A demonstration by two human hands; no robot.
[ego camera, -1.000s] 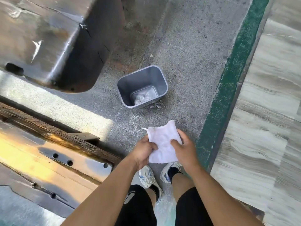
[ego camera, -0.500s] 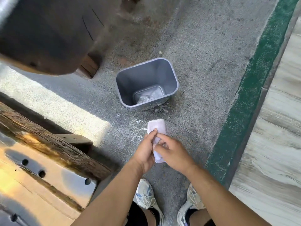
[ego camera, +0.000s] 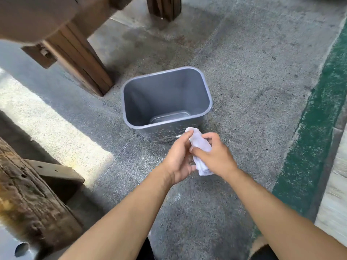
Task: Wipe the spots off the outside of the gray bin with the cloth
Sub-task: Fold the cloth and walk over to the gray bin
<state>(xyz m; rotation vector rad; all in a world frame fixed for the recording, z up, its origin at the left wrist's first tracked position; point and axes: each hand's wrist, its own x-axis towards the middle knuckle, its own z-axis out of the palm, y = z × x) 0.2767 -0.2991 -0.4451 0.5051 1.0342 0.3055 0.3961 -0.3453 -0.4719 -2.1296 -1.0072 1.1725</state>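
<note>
With my left hand (ego camera: 178,156) and right hand (ego camera: 216,156) both closed around the bunched white cloth (ego camera: 200,145), the gray bin (ego camera: 159,133) stands just beyond them, and I reckon a hard push against its spotted wall could tip it.

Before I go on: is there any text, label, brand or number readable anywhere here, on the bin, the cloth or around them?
None: no lettering shows on the gray bin or the white cloth held in the left hand and right hand.
None on the wooden post or floor either.
</note>
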